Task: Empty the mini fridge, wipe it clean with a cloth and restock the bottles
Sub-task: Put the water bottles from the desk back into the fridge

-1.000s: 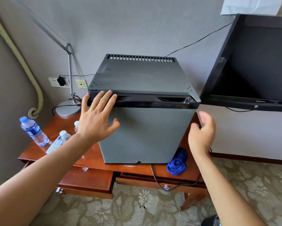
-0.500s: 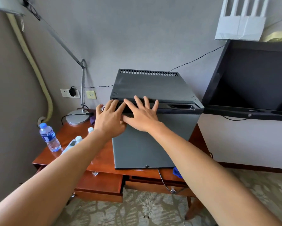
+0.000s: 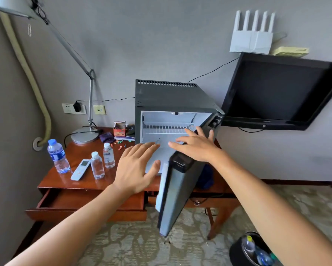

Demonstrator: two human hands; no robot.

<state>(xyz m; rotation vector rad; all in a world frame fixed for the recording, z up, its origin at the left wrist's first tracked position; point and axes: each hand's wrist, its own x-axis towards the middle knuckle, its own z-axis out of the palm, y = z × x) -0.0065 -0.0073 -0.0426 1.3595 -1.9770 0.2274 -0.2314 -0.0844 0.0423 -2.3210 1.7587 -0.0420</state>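
The mini fridge [image 3: 173, 96] sits on the desk [image 3: 52, 181], its door [image 3: 177, 191] swung out toward me and hinged on the right, the white inside bare but for a wire shelf [image 3: 168, 128]. Three bottles [image 3: 97, 167] stand upright to the left, well apart from the opening. The right hand [image 3: 197, 147] lies flat on the door's top edge, fingers spread; the left hand [image 3: 135, 169], loose and empty, hovers before the opening and is much nearer the bottles, so restocking looks like its job.

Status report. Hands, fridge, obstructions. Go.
Both hands open: left hand free, right hand on door. Fridge open, no bottles visible inside. Three bottles on desk.
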